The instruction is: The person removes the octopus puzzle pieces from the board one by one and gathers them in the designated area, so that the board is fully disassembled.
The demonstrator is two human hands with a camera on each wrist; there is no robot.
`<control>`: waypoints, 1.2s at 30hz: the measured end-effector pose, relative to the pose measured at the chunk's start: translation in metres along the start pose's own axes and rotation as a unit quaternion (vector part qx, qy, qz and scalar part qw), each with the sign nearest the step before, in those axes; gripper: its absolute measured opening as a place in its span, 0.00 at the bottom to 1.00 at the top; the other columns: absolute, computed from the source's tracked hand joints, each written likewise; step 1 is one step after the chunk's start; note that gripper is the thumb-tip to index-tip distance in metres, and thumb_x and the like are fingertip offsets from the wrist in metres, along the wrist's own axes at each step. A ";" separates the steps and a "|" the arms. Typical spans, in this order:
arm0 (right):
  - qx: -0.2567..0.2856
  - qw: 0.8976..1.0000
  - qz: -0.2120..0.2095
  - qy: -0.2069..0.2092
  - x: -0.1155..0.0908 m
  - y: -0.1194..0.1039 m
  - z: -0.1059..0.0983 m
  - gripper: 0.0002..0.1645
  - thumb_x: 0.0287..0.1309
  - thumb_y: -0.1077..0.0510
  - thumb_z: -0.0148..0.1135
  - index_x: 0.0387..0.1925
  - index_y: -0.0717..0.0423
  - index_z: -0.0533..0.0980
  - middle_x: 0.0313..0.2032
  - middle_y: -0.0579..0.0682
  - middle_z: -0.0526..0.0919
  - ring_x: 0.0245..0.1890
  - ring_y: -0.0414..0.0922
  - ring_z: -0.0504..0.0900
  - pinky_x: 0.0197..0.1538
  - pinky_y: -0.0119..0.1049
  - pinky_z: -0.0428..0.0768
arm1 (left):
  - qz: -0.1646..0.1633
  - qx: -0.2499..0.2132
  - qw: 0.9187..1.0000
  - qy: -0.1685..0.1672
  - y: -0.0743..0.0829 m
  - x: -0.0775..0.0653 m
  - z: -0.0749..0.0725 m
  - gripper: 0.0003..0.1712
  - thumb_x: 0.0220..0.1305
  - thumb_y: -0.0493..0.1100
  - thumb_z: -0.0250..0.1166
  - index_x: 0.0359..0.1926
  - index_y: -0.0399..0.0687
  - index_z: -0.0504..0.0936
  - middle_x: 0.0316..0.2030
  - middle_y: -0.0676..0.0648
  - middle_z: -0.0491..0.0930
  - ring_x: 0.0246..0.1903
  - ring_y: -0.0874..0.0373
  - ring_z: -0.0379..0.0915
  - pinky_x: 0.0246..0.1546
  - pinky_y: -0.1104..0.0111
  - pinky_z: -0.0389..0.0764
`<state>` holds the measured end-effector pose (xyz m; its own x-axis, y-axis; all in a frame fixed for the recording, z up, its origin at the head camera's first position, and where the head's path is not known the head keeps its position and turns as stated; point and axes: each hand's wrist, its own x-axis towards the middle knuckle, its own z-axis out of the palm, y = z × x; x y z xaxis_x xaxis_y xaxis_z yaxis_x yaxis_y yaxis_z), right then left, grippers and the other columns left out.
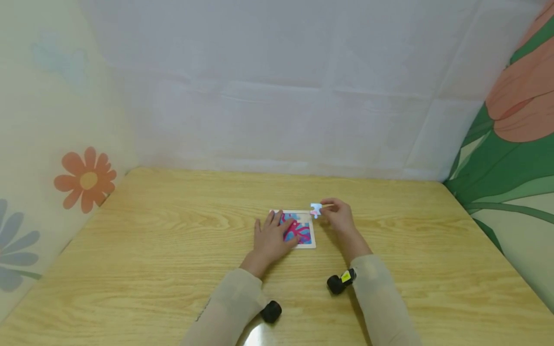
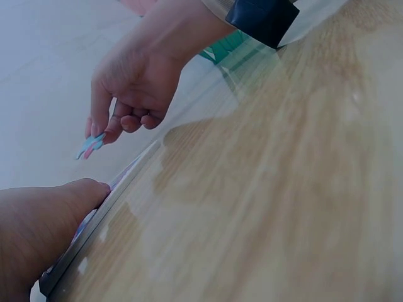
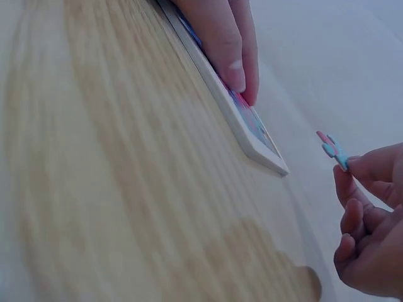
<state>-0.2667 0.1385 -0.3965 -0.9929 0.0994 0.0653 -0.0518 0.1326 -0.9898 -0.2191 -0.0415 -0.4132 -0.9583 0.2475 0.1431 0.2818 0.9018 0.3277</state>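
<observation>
- Left hand [image 1: 271,239]: fingers spread, resting over the left part of the jigsaw tray.
- Jigsaw tray [image 1: 313,235]: white-rimmed, flat on the wood-grain table [image 1: 130,269], its picture pink and blue.
- Jigsaw piece [image 1: 316,209]: light blue and pink, raised just beside the tray's far right corner.
- Right hand [image 1: 341,220]: thumb and index finger pinching the piece's edge.

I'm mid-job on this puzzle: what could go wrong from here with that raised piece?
The puzzle piece might slip or twist, since the right hand pinches it only by one edge, in the air.

Lowered straight down, it could catch the rim of the puzzle tray, as it hangs near the far right corner.

The left hand, spread over the tray, may nudge it.
</observation>
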 end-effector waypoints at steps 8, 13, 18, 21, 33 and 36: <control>-0.011 1.000 -0.008 0.000 0.005 0.002 -0.016 0.13 0.46 0.74 0.54 0.37 0.73 0.71 0.22 0.50 0.75 0.19 0.39 0.71 0.22 0.29 0.70 | 0.003 -0.002 1.000 0.002 0.000 -0.001 0.000 0.32 0.53 0.63 0.53 0.57 0.57 0.68 0.61 0.43 0.54 0.61 0.46 0.42 0.54 0.45 0.39; -0.007 1.000 0.028 -0.001 0.006 0.000 -0.026 0.13 0.48 0.72 0.52 0.39 0.70 0.71 0.26 0.54 0.74 0.20 0.41 0.72 0.25 0.31 0.73 | 0.000 -0.006 1.000 0.001 -0.001 -0.001 0.000 0.32 0.53 0.63 0.53 0.58 0.57 0.67 0.62 0.43 0.54 0.61 0.46 0.41 0.54 0.46 0.38; -0.012 1.000 0.020 0.009 0.008 0.000 -0.038 0.14 0.47 0.72 0.53 0.39 0.72 0.70 0.24 0.52 0.74 0.18 0.40 0.71 0.22 0.30 0.72 | -0.002 -0.004 1.000 0.000 -0.001 -0.001 -0.001 0.33 0.53 0.63 0.52 0.58 0.56 0.67 0.62 0.43 0.53 0.61 0.46 0.40 0.54 0.46 0.38; -0.015 1.000 0.016 0.012 0.009 0.001 -0.045 0.14 0.47 0.72 0.54 0.40 0.73 0.70 0.23 0.49 0.74 0.18 0.39 0.72 0.21 0.28 0.71 | -0.003 -0.005 1.000 -0.001 -0.001 -0.001 -0.002 0.33 0.53 0.63 0.52 0.58 0.56 0.67 0.62 0.43 0.53 0.61 0.46 0.40 0.54 0.46 0.38; -0.051 0.999 0.004 0.016 0.012 0.003 -0.076 0.15 0.48 0.71 0.54 0.41 0.74 0.69 0.22 0.47 0.74 0.17 0.38 0.71 0.21 0.29 0.72 | -0.002 -0.007 1.000 -0.005 0.000 -0.002 -0.002 0.33 0.53 0.63 0.52 0.58 0.57 0.66 0.62 0.43 0.53 0.61 0.46 0.40 0.54 0.46 0.38; -0.056 0.998 0.001 0.018 0.012 0.004 -0.083 0.16 0.48 0.71 0.54 0.41 0.74 0.69 0.22 0.47 0.75 0.19 0.38 0.72 0.22 0.29 0.72 | -0.004 -0.008 1.000 -0.006 0.000 -0.002 -0.002 0.33 0.53 0.63 0.52 0.58 0.56 0.66 0.62 0.43 0.53 0.61 0.46 0.40 0.54 0.46 0.37</control>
<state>-0.2697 0.2219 -0.3894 -0.9885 0.1339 0.0706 -0.0364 0.2425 -0.9695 -0.2169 -0.0425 -0.4112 -0.9610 0.2442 0.1294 0.2745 0.8981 0.3436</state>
